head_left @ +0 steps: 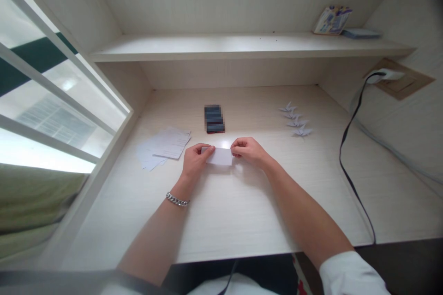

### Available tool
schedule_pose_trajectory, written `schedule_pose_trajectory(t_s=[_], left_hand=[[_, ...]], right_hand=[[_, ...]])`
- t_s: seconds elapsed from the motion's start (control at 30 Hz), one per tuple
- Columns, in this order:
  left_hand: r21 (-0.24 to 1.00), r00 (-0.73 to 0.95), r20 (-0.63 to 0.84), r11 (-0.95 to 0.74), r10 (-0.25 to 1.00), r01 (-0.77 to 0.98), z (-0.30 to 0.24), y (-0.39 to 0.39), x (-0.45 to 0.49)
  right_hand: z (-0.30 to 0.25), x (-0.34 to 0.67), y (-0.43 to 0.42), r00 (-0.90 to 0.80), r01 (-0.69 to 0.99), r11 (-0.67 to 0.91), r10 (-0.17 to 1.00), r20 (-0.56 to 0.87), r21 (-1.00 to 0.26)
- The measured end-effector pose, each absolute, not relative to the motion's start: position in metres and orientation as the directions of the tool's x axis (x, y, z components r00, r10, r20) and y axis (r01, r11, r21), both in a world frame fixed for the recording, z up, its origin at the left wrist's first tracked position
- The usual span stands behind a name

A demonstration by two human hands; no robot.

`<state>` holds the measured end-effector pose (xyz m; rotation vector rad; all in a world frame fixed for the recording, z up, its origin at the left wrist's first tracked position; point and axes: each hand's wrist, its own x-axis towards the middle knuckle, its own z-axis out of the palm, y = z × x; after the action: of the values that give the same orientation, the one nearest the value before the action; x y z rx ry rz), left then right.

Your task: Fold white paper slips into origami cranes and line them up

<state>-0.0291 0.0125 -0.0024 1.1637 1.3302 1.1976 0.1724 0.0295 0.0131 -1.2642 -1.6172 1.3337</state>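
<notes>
Between my hands is a small piece of white paper [220,156], its broad face turned up towards me. My left hand [197,159] pinches its left side, thumb on top. At the upper right corner, the fingers of my right hand [251,151] close on the paper's edge. Sheets of white paper [172,143], some with printed lines, lie in a loose pile left of my left hand. Several small folded paper cranes [296,123] stand in a row to the right, beyond my right hand. A dark, blurred-out phone-like object [214,119] lies just behind the held paper.
The pale wooden desk [235,221] has a raised shelf [221,46] along its back. On that shelf are a colourful packet [332,20] and a flat bluish item [362,33]. A black cable [342,147] runs from a wall socket [401,78] down the right side. White rails [51,71] border the left.
</notes>
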Motion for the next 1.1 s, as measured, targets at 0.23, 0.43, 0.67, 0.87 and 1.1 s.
schedule_pose_trajectory(t_s=[0.23, 0.43, 0.67, 0.87, 1.1], left_hand=[[0.994, -0.136, -0.106, 0.100, 0.985, -0.054, -0.001, 0.011, -0.030], [0.996, 0.008, -0.063, 0.063, 0.998, 0.062, 0.006, 0.007, -0.026], [0.920, 0.263, -0.066, -0.043, 0.962, 0.390, 0.018, 0.002, -0.029], [0.920, 0.276, -0.174, 0.056, 0.945, 0.387, 0.015, 0.007, -0.045], [0.951, 0.235, -0.143, 0.068, 0.961, 0.301, 0.021, 0.005, -0.044]], right_hand=[[0.013, 0.177, 0.029, -0.189, 0.106, -0.112, 0.973, -0.131, -0.988], [0.013, 0.154, 0.015, -0.251, 0.131, -0.001, 0.967, -0.035, -0.991], [0.013, 0.160, 0.011, -0.349, 0.292, 0.077, 0.937, -0.031, -0.953], [0.011, 0.183, 0.018, -0.277, 0.236, -0.011, 0.958, -0.078, -0.972], [0.013, 0.188, 0.018, -0.215, 0.240, -0.014, 0.974, -0.067, -0.971]])
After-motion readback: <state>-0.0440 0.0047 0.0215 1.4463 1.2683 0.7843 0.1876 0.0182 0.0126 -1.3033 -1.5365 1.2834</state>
